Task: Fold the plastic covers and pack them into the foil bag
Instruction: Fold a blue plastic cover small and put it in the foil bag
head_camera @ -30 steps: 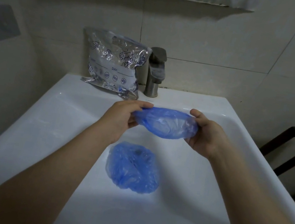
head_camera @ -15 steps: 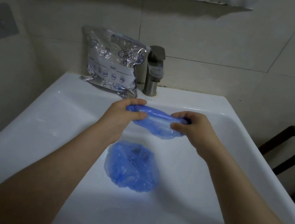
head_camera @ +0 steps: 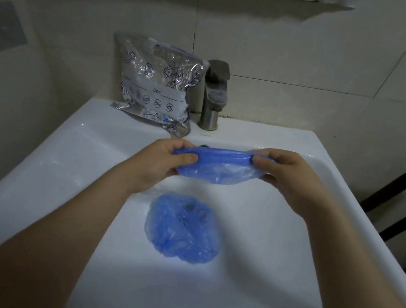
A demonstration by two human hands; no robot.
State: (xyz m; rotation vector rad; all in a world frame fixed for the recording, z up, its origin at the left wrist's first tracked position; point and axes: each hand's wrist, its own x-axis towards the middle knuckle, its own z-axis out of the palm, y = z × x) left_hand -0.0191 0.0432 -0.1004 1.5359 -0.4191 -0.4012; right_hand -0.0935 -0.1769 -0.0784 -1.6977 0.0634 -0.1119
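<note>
Since half a second ago we have drawn our hands apart, stretching the cover flat above the sink. Our left hand and right hand each pinch an end. To fold cleanly, bring the ends together evenly. Another cover lies in the basin; the bag stands beside the tap.

I see a white sink under dim light; behind it, pale tiled wall and a steel faucet; to its right, dark wooden furniture
</note>
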